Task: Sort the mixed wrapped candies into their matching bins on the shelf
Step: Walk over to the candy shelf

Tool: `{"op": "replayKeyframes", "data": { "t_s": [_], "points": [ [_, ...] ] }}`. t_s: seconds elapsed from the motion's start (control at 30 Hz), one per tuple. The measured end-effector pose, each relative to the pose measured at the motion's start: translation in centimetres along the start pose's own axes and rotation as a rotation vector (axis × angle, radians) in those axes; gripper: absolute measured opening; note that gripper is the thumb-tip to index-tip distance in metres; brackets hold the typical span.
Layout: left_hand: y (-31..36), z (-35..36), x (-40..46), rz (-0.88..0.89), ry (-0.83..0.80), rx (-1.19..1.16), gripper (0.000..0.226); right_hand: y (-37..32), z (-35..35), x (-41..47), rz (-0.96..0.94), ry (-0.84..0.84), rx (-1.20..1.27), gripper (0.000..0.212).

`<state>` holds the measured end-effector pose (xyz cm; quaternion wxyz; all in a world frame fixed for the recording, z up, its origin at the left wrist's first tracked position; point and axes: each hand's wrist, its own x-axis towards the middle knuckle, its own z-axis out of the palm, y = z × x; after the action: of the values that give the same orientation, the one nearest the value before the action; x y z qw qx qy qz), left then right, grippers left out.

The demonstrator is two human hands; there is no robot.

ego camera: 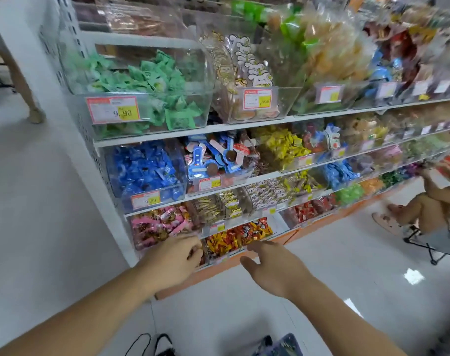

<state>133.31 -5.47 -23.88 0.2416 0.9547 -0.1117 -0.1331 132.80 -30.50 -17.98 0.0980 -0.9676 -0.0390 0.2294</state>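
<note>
Orange-and-yellow candies [238, 236] at lower centre draw our reach: left hand [171, 260] curled, contents unclear, right hand [272, 267] spread wide to sort.

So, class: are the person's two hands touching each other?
Apart. The head view shows the left hand and right hand with a strip of shelf base between them.

One view only, worn on my head: wide-angle, facing forward and down along my forearms. Shelf [193, 129] close, seen at a slant, receding to the right; lowest bins nearest my reach; floor [321, 265] beneath, edges bowed.
</note>
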Motion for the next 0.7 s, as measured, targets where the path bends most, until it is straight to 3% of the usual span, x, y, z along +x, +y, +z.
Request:
{"op": "replayKeyframes", "data": {
  "t_s": [0.4,0.7],
  "points": [
    [-1.0,2.9,10.2,-0.005,-0.006,-0.026,0.020,2.3,-2.1,10.1,-0.072,-0.102,-0.034,0.048],
    [-1.7,10.7,13.9,-0.293,0.095,-0.181,0.026,6.6,1.0,20.9,-0.332,-0.345,-0.195,0.040]
  ]
}}
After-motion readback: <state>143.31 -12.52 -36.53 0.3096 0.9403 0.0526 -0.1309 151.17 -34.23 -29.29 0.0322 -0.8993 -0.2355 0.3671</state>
